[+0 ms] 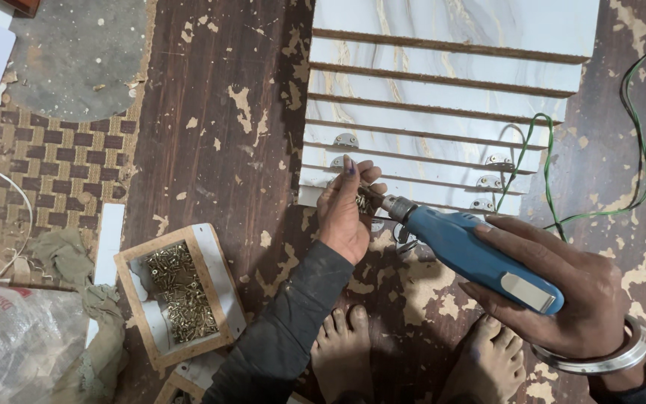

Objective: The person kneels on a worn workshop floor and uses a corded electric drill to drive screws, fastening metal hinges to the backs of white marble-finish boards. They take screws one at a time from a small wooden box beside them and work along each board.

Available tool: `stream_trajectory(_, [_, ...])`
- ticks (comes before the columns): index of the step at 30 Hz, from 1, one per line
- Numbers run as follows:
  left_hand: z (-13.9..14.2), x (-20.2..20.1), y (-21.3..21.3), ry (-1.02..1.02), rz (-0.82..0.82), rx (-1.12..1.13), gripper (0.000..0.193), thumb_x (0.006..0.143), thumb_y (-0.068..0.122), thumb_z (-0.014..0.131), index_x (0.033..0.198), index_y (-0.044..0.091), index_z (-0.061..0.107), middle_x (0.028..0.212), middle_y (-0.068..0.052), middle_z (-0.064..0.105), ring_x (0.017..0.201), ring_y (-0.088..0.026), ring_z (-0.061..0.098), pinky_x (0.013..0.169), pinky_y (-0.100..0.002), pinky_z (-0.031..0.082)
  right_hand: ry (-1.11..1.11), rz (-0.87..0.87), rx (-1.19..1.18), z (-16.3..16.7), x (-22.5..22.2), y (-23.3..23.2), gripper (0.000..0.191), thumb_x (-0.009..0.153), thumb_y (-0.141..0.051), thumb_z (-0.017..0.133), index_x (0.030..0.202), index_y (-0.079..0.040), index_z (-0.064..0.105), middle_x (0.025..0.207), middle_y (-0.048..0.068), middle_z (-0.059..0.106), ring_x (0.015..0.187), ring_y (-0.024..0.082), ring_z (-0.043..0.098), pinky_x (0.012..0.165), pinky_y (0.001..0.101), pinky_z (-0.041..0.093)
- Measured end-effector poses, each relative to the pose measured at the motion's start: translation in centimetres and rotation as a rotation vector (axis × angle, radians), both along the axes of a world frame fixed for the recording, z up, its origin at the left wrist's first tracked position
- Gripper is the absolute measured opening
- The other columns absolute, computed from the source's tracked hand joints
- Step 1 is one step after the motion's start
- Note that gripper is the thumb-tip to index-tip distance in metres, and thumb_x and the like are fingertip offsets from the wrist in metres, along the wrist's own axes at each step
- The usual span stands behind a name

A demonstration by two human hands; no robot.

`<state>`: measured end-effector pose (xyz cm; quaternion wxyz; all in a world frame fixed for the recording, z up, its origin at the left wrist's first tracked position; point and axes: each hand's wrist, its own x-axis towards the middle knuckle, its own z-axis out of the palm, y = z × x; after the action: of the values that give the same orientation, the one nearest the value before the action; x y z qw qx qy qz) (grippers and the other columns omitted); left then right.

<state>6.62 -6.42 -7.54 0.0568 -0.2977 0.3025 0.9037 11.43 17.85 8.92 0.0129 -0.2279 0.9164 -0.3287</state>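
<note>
My right hand grips a blue power screwdriver that points up and left, its metal chuck at my left hand's fingertips. My left hand holds several small brass screws pinched at the tip of the driver bit, over the near edge of a stack of white marble-patterned panels. Small metal hinges are fixed on the panel edges, with more hinges on the right side. A metal bangle sits on my right wrist.
A small open wooden box full of brass screws lies on the floor at lower left. A green wire loops at the right. My bare feet stand below. A clear plastic bag and crumpled cloth lie at far left.
</note>
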Motion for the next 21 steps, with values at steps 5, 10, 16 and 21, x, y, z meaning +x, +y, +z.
stream_trajectory(5, [-0.4, 0.2, -0.2, -0.016, 0.003, 0.014, 0.038, 0.09, 0.04, 0.076, 0.107, 0.007, 0.074, 0.095, -0.003, 0.076, 0.078, -0.015, 0.07, 0.072, -0.032, 0.06, -0.049, -0.008, -0.008, -1.0, 0.3, 0.4, 0.072, 0.073, -0.046, 0.082, 0.134, -0.012, 0.067, 0.126, 0.022, 0.072, 0.1, 0.035, 0.077, 0.077, 0.0417, 0.067])
stream_trajectory(10, [-0.8, 0.3, -0.3, -0.032, -0.005, -0.016, 0.039, 0.089, 0.042, 0.076, 0.106, 0.007, 0.074, 0.095, -0.003, 0.076, 0.079, -0.014, 0.07, 0.071, -0.03, 0.059, -0.055, -0.014, -0.001, -1.2, 0.5, 0.5, 0.071, 0.072, -0.046, 0.083, 0.132, -0.012, 0.068, 0.125, 0.021, 0.073, 0.097, 0.033, 0.078, 0.074, 0.0409, 0.067])
stream_trajectory(16, [-1.1, 0.6, -0.2, 0.0, -0.032, -0.077, 0.043, 0.091, 0.045, 0.075, 0.106, 0.006, 0.074, 0.094, -0.003, 0.075, 0.08, -0.014, 0.07, 0.069, -0.03, 0.056, -0.065, -0.027, -0.014, -1.4, 0.7, 0.7, 0.069, 0.072, -0.042, 0.083, 0.132, -0.012, 0.068, 0.127, 0.021, 0.072, 0.099, 0.034, 0.078, 0.077, 0.042, 0.066])
stream_trajectory(21, [-1.0, 0.8, 0.3, 0.048, -0.036, -0.105, 0.043, 0.092, 0.042, 0.075, 0.11, 0.004, 0.071, 0.099, -0.006, 0.077, 0.081, -0.015, 0.069, 0.071, -0.03, 0.055, -0.03, -0.045, 0.021, -1.4, 0.9, 0.7, 0.07, 0.071, -0.04, 0.084, 0.132, -0.011, 0.068, 0.126, 0.022, 0.072, 0.102, 0.034, 0.077, 0.077, 0.0426, 0.066])
